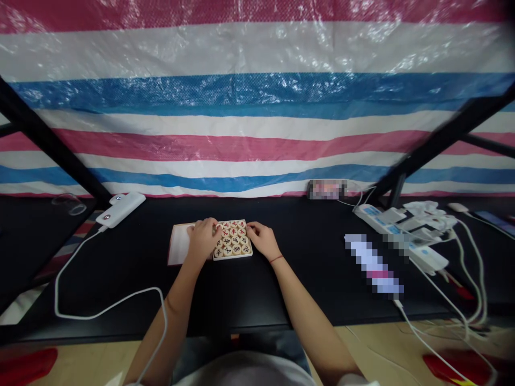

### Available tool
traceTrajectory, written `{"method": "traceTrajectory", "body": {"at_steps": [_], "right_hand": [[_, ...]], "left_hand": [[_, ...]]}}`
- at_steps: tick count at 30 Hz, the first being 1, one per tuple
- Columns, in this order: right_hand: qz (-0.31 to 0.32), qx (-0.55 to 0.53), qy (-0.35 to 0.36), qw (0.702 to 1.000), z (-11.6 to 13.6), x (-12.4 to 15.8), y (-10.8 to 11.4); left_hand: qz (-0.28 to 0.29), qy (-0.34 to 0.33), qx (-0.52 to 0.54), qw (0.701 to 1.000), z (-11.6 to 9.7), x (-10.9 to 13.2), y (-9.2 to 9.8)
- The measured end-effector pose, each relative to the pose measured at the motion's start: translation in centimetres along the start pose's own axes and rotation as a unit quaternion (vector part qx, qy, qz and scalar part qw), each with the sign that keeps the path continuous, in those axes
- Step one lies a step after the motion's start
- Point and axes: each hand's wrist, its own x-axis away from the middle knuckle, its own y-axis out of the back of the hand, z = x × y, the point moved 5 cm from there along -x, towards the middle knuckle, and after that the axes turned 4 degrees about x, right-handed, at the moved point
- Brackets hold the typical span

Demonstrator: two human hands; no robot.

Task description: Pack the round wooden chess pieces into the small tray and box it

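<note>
A shallow white box (232, 257) lies on the black table, filled with rows of round Chinese chess pieces (235, 239). The upper rows carry red characters and the lower ones black. Reaching over the box's left side, my left hand (203, 237) has its fingers curled at the upper left corner, closed on a pale chess piece that is partly hidden. At the opposite edge, my right hand (262, 239) has bent fingers closed against the box's upper right side. A flat lid (177, 245) with a pale inside rests left of the box, partly under my left hand.
A white power bank (121, 209) with a cable lies to the left. To the right are a phone (373, 264) on a charging cable and a power strip (428, 258) crowded with adapters. A striped plastic sheet (249, 123) hangs behind the table (241, 300).
</note>
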Motion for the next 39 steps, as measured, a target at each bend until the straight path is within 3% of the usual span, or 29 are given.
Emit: {"method": "traceTrajectory", "body": {"at_steps": [4,7,10,13,16,18,22,26,31,39], "right_hand": [[-0.061,-0.003,0.032,0.998,1.0,0.5,0.7],[-0.121,-0.003,0.135,0.983,3.3,1.4,1.5],[-0.107,-0.013,0.232,0.967,5.5,2.3,1.3],[-0.082,-0.003,0.252,0.964,6.3,2.6,0.8],[-0.073,0.009,0.245,0.967,6.0,2.3,0.8],[-0.100,0.005,0.221,0.970,5.1,1.8,1.4],[-0.179,0.018,0.092,0.979,1.3,0.4,3.2],[-0.195,0.072,-0.002,0.978,-2.2,-0.5,3.7],[-0.157,0.115,0.004,0.981,-3.2,-1.1,2.9],[-0.158,0.158,-0.009,0.975,-2.6,-1.2,2.5]], "left_hand": [[-0.051,-0.018,0.056,0.997,-0.3,0.1,0.7],[-0.094,-0.067,0.129,0.985,-1.3,0.5,1.0],[-0.079,-0.116,0.217,0.966,-2.5,1.0,0.5],[-0.065,-0.120,0.275,0.952,-2.9,1.1,0.0],[-0.047,-0.119,0.269,0.954,-2.6,0.7,-0.1],[-0.054,-0.128,0.223,0.965,-2.0,0.3,0.4],[-0.094,-0.087,0.079,0.989,0.4,-0.5,1.3],[-0.072,-0.037,-0.017,0.997,1.9,-0.7,0.9],[-0.008,-0.013,-0.069,0.997,1.0,-0.3,-0.1],[0.001,0.005,-0.062,0.998,1.1,-0.5,-0.6]]}}
